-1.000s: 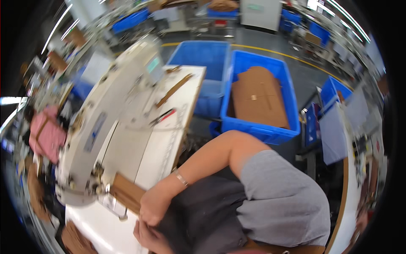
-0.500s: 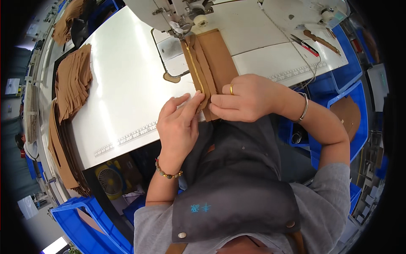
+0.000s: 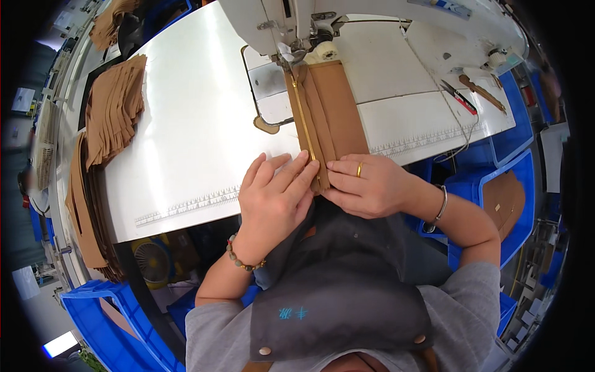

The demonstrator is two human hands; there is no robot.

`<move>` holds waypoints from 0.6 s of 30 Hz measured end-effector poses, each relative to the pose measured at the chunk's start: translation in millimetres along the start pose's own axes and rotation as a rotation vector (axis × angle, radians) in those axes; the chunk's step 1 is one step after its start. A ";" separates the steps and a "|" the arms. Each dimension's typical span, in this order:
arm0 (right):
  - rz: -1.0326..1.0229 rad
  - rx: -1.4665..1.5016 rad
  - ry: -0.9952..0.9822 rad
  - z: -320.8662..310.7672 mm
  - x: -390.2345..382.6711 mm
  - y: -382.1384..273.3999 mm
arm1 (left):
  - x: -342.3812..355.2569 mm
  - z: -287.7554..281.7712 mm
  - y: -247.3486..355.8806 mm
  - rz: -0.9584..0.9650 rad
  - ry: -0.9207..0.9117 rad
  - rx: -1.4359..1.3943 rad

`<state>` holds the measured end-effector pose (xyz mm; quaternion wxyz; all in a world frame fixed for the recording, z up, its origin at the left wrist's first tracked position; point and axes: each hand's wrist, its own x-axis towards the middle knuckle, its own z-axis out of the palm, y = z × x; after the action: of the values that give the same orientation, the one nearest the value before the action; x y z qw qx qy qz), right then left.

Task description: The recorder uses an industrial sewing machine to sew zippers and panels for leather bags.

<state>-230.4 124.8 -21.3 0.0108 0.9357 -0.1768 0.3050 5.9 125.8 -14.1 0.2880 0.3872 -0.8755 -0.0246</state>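
A long tan fabric piece point(image 3: 334, 111) with a gold zipper point(image 3: 304, 118) lies on the white sewing table point(image 3: 186, 142). Its far end sits under the presser foot point(image 3: 290, 59) of the white sewing machine point(image 3: 347, 15). My left hand point(image 3: 273, 195) presses flat on the near end of the piece, left of the zipper, fingers spread. My right hand point(image 3: 369, 185), with a gold ring, pinches the near end from the right side. Both hands meet at the table's front edge.
Stacks of tan cut pieces point(image 3: 114, 108) lie at the table's left. Scissors and a red-handled tool point(image 3: 462, 96) rest at the right. Blue bins point(image 3: 502, 192) stand right of the table, one holding tan pieces. A small fan point(image 3: 145, 257) sits under the table.
The view swung from the bins on the right down to the table. Since half a second ago both hands stay on the near end of the tan piece, left fingers spread flatter.
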 end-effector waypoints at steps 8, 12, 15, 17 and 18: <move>0.052 -0.066 -0.019 1.3 -3.6 -11.8 | -1.9 4.1 -2.9 0.053 -0.014 0.024; 0.045 0.093 0.008 -11.3 5.1 -0.9 | -2.4 2.5 -5.0 0.055 -0.027 -0.019; 0.170 0.120 0.092 -21.9 18.1 27.2 | -1.7 -1.6 -5.5 0.043 -0.063 -0.041; 0.247 0.039 0.042 -18.3 29.8 58.1 | -1.4 -4.3 -4.6 0.010 -0.123 -0.053; 0.282 -0.019 0.037 -11.2 35.6 72.2 | -1.1 -5.3 -4.2 0.013 -0.105 -0.050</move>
<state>-234.3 47.0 1.9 -0.0200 0.8958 -0.3090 0.3188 12.1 124.6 -11.3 0.2513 0.3726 -0.8909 -0.0648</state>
